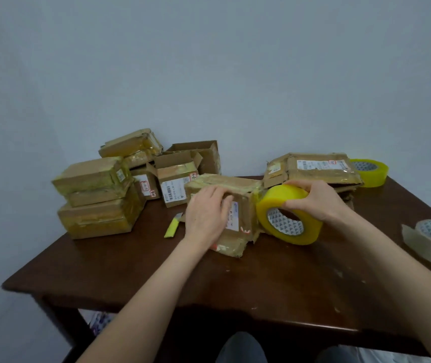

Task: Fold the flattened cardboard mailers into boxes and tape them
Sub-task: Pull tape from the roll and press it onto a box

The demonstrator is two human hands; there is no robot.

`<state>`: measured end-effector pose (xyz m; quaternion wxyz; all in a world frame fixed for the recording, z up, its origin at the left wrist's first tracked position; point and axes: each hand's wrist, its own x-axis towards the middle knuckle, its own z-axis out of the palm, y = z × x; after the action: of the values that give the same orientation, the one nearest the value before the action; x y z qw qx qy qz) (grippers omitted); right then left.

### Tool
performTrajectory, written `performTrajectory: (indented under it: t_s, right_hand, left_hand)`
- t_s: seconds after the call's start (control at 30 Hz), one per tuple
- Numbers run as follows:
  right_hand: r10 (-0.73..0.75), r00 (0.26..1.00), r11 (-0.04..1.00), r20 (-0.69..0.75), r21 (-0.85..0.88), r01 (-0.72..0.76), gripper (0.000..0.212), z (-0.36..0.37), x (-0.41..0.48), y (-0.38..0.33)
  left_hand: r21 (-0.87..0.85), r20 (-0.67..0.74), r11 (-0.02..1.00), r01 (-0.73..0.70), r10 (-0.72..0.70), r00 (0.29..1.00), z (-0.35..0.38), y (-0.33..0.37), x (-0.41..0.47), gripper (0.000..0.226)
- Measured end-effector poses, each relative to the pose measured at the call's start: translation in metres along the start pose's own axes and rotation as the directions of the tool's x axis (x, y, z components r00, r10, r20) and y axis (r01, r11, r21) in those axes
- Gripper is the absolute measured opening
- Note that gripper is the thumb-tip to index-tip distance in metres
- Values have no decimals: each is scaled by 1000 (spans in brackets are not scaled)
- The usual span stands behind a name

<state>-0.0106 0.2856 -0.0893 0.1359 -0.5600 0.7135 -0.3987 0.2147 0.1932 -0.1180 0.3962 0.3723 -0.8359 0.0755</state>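
A: Hands?
B: Left hand [207, 214] flat, fingers spread, pressing the brown taped cardboard box [231, 205] mid dark wooden tabletop [156, 271]. Right hand [311, 197] grips the yellow tape roll [286, 214] beside it.

**Plain wall, dark wooden surface**

A bare, pale blue-grey wall [209, 61] fills the upper view under soft, even light. Below it stands a dark brown, glossy wooden surface [156, 271] with a rounded front edge and scattered pale scuffs.
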Motion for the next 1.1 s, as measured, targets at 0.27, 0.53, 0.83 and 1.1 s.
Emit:
performTrajectory:
  t_s: [0.27,0.53,0.83,1.1]
  right_hand:
    - [28,998,999,61,23,-30,58,0,7,3]
    - [52,989,992,136,109,-67,47,-9,7,8]
    - [39,991,992,128,116,-54,54,-10,-4,4]
    - [32,996,995,84,97,-40,59,-20,-19,10]
  left_hand:
    - [325,270,778,538,-622,735,15,-99,-22,41]
    - [422,270,710,564,-692,670,23,-118,-20,18]
    - [-127,-95,879,459,-471,877,-63,-39,13,26]
    - [-207,267,934,292,-233,935,4,84,39,13]
